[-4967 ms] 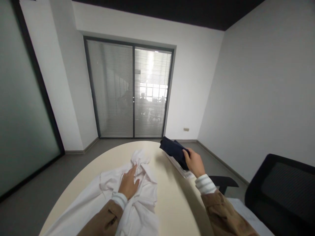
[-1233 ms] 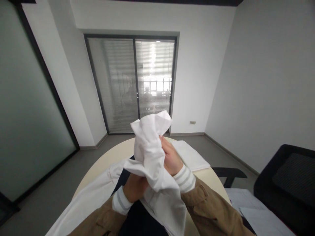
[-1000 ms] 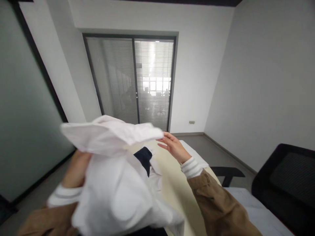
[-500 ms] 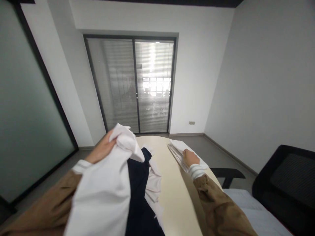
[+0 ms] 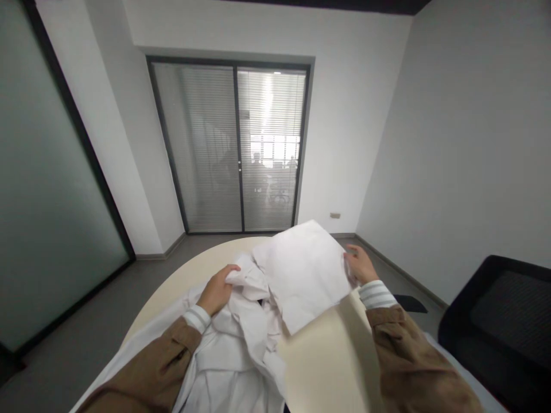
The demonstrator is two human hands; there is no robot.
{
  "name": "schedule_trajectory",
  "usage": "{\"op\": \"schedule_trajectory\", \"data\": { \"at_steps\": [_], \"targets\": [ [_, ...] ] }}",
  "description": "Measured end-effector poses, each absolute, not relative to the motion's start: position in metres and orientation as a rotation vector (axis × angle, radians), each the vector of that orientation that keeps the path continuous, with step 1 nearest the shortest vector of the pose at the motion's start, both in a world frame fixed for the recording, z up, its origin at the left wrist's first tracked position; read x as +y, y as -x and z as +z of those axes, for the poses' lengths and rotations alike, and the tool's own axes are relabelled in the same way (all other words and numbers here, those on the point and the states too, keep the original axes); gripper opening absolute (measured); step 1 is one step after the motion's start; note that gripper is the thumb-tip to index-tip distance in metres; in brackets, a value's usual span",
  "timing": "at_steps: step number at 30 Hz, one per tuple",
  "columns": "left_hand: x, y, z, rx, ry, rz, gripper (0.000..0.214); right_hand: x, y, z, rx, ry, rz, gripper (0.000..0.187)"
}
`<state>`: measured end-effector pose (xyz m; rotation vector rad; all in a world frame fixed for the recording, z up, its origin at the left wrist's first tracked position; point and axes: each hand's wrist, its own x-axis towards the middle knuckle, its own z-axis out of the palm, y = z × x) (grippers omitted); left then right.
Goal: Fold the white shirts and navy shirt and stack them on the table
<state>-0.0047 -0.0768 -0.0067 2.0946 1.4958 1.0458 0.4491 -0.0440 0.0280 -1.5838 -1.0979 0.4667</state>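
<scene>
My left hand (image 5: 217, 289) is closed on a bunched part of a white garment (image 5: 228, 344), which spreads in loose creases over the left and near side of the table. My right hand (image 5: 361, 265) grips the right edge of a folded white cloth (image 5: 307, 269), a flat, squarish piece held tilted above the table. The left edge of the folded cloth meets the bunched garment; whether they touch or only overlap I cannot tell. Small dark patches of the navy cloth show between the white folds, the rest of it covered.
The round cream table (image 5: 325, 367) lies under the cloth. A black mesh office chair (image 5: 499, 327) stands at the right, its armrest (image 5: 411, 304) close to the table. A glass door with blinds (image 5: 232, 149) is in the far wall, and a frosted glass panel (image 5: 51, 189) stands on the left.
The folded white cloth has been lifted off the table and moved left by my right hand. My left hand has lowered the white garment onto the table, covering most of the navy cloth.
</scene>
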Motion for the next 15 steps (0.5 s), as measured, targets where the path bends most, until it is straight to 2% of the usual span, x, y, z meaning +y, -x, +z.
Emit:
{"op": "schedule_trajectory", "data": {
  "at_steps": [3,4,6,8,10,11,13,15],
  "targets": [
    [-0.079,0.007,0.005,1.801,-1.874,1.125,0.030,-0.056,-0.427,0.008,-1.347,1.860,0.150,0.037],
    [-0.079,0.008,0.005,1.893,-1.841,1.040,0.028,-0.062,-0.412,0.002,-1.482,1.919,0.061,0.033],
    [-0.076,0.013,0.001,2.018,-1.858,0.748,0.039,-0.075,-0.377,-0.008,-1.781,1.859,0.039,0.032],
    [-0.072,0.019,-0.006,2.058,-1.905,0.492,0.045,-0.087,-0.339,-0.017,-2.001,1.721,0.087,0.047],
    [-0.070,0.023,-0.010,2.040,-1.949,0.394,0.039,-0.097,-0.308,-0.023,-2.125,1.679,0.093,0.071],
    [-0.069,0.025,-0.011,2.020,-1.970,0.394,0.033,-0.100,-0.297,-0.025,-2.171,1.716,0.092,0.072],
    [-0.069,0.026,-0.009,1.975,-2.025,0.422,0.026,-0.101,-0.284,-0.028,-2.217,1.814,0.103,0.051],
    [-0.069,0.024,-0.004,1.867,-2.089,0.592,0.034,-0.098,-0.284,-0.026,-2.162,1.929,0.132,0.030]
  ]
}}
